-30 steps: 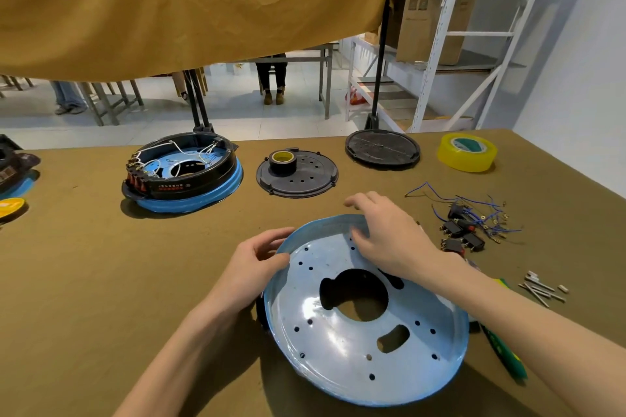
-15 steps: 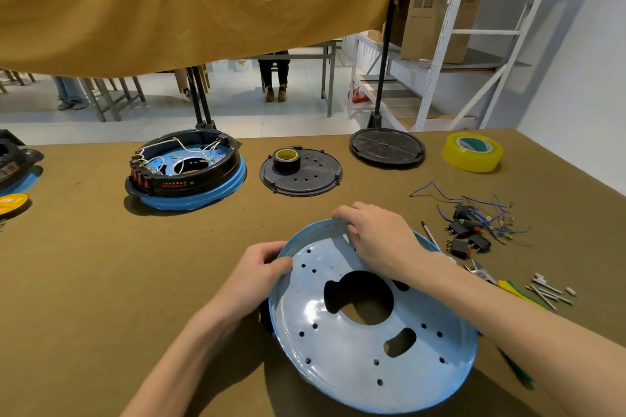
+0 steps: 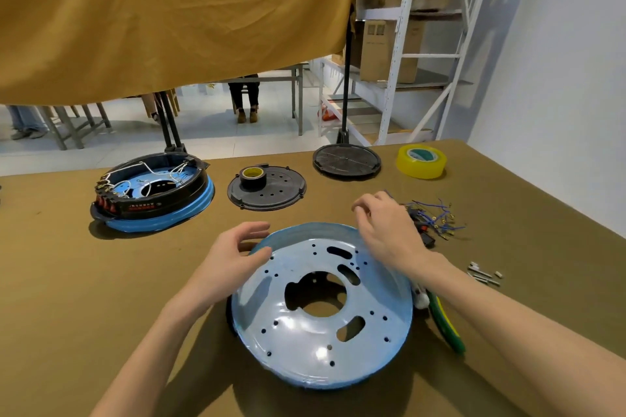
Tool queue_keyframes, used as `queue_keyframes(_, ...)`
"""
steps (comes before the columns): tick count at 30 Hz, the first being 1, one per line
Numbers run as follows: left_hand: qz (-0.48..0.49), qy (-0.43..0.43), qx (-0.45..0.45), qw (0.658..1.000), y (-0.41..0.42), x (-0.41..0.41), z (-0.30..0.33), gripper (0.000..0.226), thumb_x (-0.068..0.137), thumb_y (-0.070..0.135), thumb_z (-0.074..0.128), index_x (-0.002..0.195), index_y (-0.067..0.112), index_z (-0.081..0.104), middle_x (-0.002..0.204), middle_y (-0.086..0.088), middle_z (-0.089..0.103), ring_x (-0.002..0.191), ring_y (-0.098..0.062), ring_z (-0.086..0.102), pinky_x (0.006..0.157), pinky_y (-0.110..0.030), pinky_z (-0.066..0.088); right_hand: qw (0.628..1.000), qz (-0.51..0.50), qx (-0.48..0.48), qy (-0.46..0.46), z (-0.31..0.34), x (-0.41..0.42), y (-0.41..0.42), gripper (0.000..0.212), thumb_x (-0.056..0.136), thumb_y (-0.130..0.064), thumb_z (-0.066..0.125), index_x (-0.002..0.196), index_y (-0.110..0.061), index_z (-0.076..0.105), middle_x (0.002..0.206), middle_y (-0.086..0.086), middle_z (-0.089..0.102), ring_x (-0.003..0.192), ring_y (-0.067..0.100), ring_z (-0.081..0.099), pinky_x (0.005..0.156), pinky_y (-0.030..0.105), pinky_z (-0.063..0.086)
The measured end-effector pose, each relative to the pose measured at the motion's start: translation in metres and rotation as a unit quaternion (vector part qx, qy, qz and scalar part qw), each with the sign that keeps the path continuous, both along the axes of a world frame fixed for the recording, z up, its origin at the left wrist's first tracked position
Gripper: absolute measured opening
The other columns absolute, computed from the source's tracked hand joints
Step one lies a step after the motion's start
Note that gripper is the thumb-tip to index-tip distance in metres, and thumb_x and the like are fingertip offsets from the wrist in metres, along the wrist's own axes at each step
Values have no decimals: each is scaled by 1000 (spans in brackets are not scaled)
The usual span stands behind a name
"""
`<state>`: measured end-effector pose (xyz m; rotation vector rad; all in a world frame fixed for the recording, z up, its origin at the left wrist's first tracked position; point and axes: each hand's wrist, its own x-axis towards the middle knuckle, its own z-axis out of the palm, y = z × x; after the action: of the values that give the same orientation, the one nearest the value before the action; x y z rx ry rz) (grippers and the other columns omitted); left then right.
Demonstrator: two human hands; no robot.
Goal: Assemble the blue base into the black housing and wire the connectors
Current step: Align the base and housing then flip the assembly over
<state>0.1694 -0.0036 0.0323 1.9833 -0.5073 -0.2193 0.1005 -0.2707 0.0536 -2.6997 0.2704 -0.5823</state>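
- The right hand [image 3: 389, 234] has lifted off the far rim of the blue base [image 3: 321, 325]; its fingers now hang loosely curled above it and hold nothing.
- The left hand [image 3: 230, 261] stays at the left rim, thumb on the edge, fingers relaxed.
- The blue base lies near the table's [image 3: 67, 281] front edge, over something black.
- Behind: a finished black housing unit [image 3: 152, 193], black perforated disc [image 3: 267, 189], yellow tape roll [image 3: 421, 161].
- The right wrist partly hides the connectors with blue wires [image 3: 437, 220].
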Motion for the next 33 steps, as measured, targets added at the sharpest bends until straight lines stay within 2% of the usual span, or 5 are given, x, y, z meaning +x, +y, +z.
queue_keyframes(4, -10, -43, 60, 997, -13, -1, -9, 44, 101, 5, 53, 138, 28, 59, 123, 7, 67, 111, -13, 64, 88, -32, 56, 981, -124, -22, 147, 4, -23, -51, 21, 97, -15, 51, 113, -11, 64, 114, 14, 62, 104, 35, 61, 90, 45, 52)
queue_keyframes(12, -1, -68, 82, 994, -13, 5, -16, 49, 99, 2, 53, 124, 43, 61, 112, 16, 69, 104, -4, 62, 78, -27, 52, 929, -206, -55, 303, 0, -60, -92, 6, 91, -13, 53, 89, -16, 47, 94, 3, 56, 76, 19, 55, 61, 32, 43)
queue_keyframes(16, 8, -68, 82, 994, -12, 2, -15, 49, 98, 2, 53, 119, 46, 60, 108, 17, 69, 99, -7, 64, 82, -38, 57, 911, -208, -59, 350, 7, -72, -97, 20, 86, -8, 58, 105, -13, 51, 91, 3, 56, 77, 16, 57, 59, 28, 47)
queue_keyframes(23, 15, -70, 79, 994, -13, 1, -16, 45, 99, 2, 54, 120, 41, 60, 105, 18, 68, 97, -6, 64, 73, -29, 53, 924, -194, -46, 325, 3, -79, -97, 22, 92, -2, 55, 111, -11, 49, 92, 4, 54, 83, 18, 58, 62, 27, 47)
queue_keyframes(33, 19, -64, 75, 995, -14, 2, -18, 44, 99, 1, 55, 134, 26, 63, 112, 7, 69, 101, -8, 63, 76, -28, 51, 963, -147, -79, 210, -2, -72, -90, 24, 90, 7, 53, 106, -5, 64, 109, 15, 65, 94, 34, 64, 84, 47, 58)
